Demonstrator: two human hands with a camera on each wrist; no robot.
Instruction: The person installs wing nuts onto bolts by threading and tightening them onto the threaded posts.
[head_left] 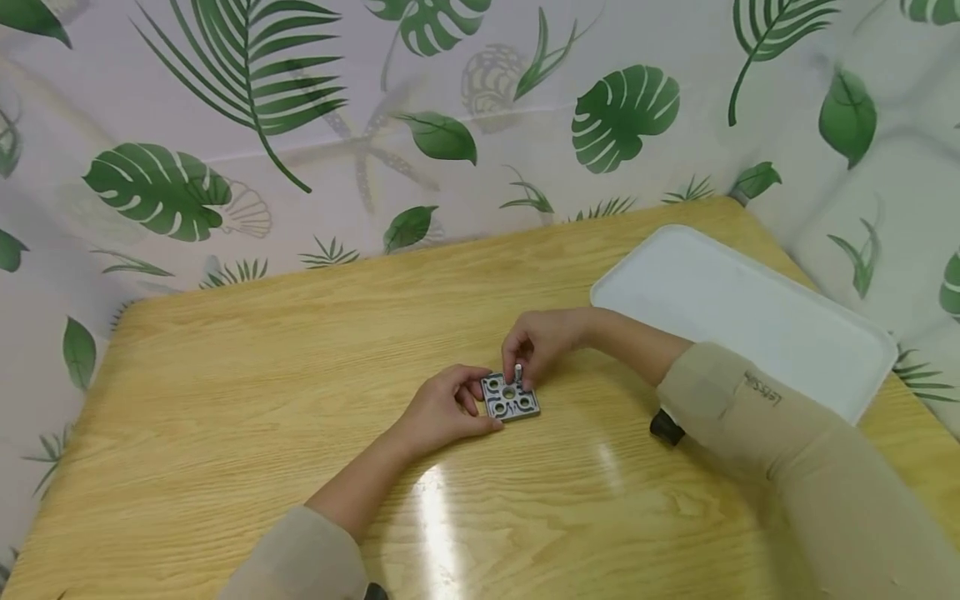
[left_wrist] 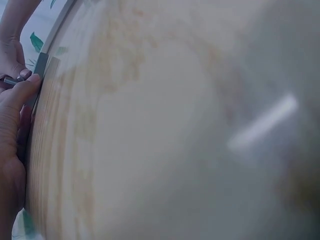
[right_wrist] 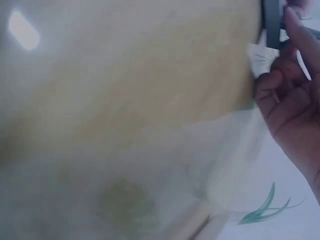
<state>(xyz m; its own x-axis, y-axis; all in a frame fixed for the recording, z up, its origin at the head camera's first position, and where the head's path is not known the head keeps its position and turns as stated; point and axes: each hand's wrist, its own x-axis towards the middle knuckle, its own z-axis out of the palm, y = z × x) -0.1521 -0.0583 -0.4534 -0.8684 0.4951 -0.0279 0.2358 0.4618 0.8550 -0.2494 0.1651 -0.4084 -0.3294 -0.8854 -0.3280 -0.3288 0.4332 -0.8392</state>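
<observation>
A small square metal plate [head_left: 510,407] with several round holes lies flat on the wooden table. My left hand [head_left: 442,408] grips it by its left side, thumb at the near corner and fingers at the far edge. Above the plate's far right corner, my right hand [head_left: 551,337] pinches a short upright metal pin [head_left: 518,372]. Whether the pin's lower end sits in a hole is hidden by the fingers. In the left wrist view the plate [left_wrist: 41,65] appears edge-on beside the thumb. The right wrist view shows the right hand [right_wrist: 295,100] close against the plate's dark edge [right_wrist: 271,25].
A white rectangular tray [head_left: 750,308] lies at the right of the table [head_left: 285,358], partly under the right forearm. Leaf-patterned cloth [head_left: 510,167] rises behind the table's far edge. A black wrist-worn piece [head_left: 666,427] sticks out below the right sleeve.
</observation>
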